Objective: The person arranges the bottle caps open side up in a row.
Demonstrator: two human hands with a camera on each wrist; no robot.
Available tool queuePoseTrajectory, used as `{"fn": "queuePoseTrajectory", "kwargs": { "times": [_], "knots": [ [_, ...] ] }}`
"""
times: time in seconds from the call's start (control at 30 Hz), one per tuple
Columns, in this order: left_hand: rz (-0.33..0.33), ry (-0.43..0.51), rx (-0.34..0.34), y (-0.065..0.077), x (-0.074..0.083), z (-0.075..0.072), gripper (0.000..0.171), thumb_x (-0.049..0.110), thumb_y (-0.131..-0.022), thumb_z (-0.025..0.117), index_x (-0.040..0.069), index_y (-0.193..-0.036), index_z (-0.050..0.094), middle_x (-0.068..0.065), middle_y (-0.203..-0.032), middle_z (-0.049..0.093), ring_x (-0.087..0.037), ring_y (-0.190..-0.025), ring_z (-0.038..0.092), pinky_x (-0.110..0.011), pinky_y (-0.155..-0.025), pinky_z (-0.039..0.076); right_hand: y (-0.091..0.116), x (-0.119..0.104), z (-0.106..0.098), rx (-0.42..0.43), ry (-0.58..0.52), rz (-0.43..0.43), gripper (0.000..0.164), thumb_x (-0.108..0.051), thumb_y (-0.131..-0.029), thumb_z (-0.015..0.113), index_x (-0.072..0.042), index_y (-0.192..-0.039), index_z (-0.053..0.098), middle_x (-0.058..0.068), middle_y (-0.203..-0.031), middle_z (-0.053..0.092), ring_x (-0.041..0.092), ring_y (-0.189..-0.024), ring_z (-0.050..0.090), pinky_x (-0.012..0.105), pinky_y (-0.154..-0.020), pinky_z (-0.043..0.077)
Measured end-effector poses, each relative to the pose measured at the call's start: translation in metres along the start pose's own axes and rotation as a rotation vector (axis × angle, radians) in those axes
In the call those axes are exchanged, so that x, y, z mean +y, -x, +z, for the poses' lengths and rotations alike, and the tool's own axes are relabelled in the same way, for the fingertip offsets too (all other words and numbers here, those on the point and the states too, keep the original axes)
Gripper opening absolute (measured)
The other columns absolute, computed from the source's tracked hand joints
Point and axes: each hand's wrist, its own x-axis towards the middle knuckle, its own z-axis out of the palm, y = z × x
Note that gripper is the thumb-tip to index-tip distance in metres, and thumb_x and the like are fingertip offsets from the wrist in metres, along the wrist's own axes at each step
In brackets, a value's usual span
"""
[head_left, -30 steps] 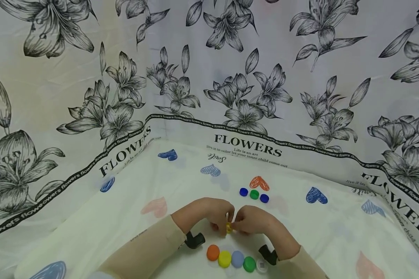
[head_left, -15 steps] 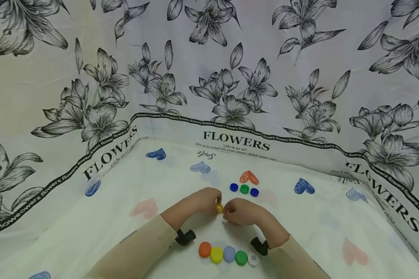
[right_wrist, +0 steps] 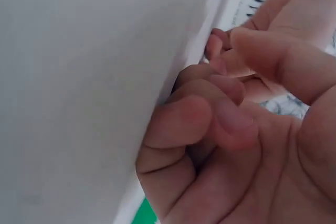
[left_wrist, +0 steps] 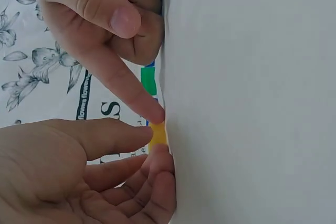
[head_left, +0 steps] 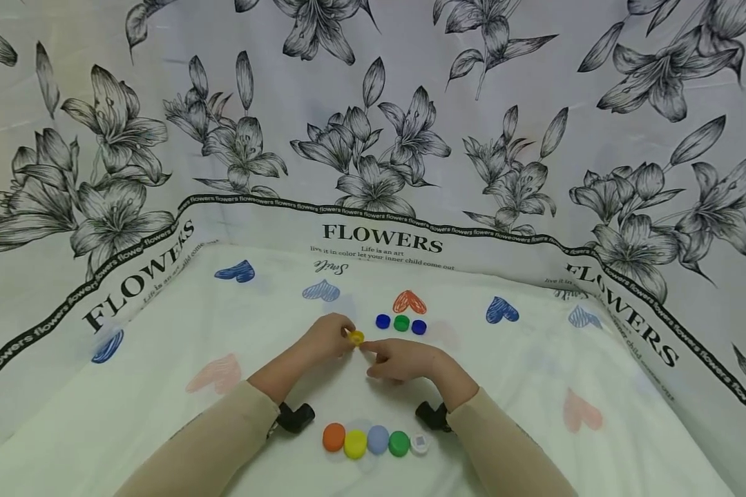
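Observation:
A small yellow bottle cap [head_left: 356,337] sits low at the cloth, left of a back row of caps. My left hand [head_left: 327,335] pinches it; the left wrist view shows thumb and fingers on either side of the yellow cap [left_wrist: 158,137]. From the right, my right hand [head_left: 404,360] reaches in with its index finger [left_wrist: 123,82] stretched out, its tip at the cap's edge. Its other fingers are curled with nothing in them, as the right wrist view shows on the right hand [right_wrist: 210,135]. The back row holds a blue cap [head_left: 383,321], a green cap [head_left: 401,323] and another blue cap [head_left: 419,327].
A nearer row between the forearms has an orange cap [head_left: 333,437], a larger yellow cap [head_left: 356,444], a light blue cap [head_left: 378,439], a green cap [head_left: 399,443] and a white cap [head_left: 419,443]. White cloth [head_left: 510,386] with printed hearts covers the table; flowered curtains stand behind.
Both hands have moved forward with the yellow bottle cap, from near the front row to beside the back row. The right index finger has straightened. The head view has shifted right.

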Motion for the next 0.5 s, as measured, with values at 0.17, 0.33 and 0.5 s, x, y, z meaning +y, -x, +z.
{"fn": "queuePoseTrajectory", "kwargs": {
  "times": [0.17, 0.33, 0.5],
  "knots": [
    [-0.059, 0.141, -0.015, -0.003, 0.001, 0.001, 0.045, 0.002, -0.089, 0.072, -0.010, -0.131, 0.062, -0.011, -0.099, 0.067, -0.017, -0.075, 0.062, -0.027, -0.068, 0.053, -0.004, 0.010, -0.006, 0.016, -0.079, 0.039, 0.061, -0.031, -0.101, 0.065, -0.022, -0.157, 0.044, 0.002, -0.078, 0.054, 0.016, -0.064, 0.050, 0.029, -0.063, 0.045],
    [-0.071, 0.286, -0.010, -0.002, 0.003, 0.004, 0.049, -0.005, -0.089, 0.065, -0.015, -0.136, 0.056, -0.011, -0.100, 0.067, -0.017, -0.076, 0.062, -0.025, -0.065, 0.053, -0.009, 0.019, -0.008, 0.020, -0.158, 0.026, 0.062, -0.030, -0.101, 0.065, -0.022, -0.158, 0.041, 0.000, -0.070, 0.049, 0.016, -0.060, 0.045, 0.030, -0.063, 0.043],
    [-0.061, 0.399, 0.009, 0.000, 0.006, 0.007, 0.051, -0.008, -0.087, 0.061, -0.017, -0.137, 0.053, -0.015, -0.106, 0.069, -0.017, -0.076, 0.063, -0.027, -0.068, 0.053, -0.013, 0.028, -0.010, 0.021, -0.290, 0.018, 0.064, -0.024, -0.101, 0.065, -0.018, -0.159, 0.039, 0.002, -0.067, 0.051, 0.018, -0.057, 0.046, 0.030, -0.062, 0.044]
  ]
}}
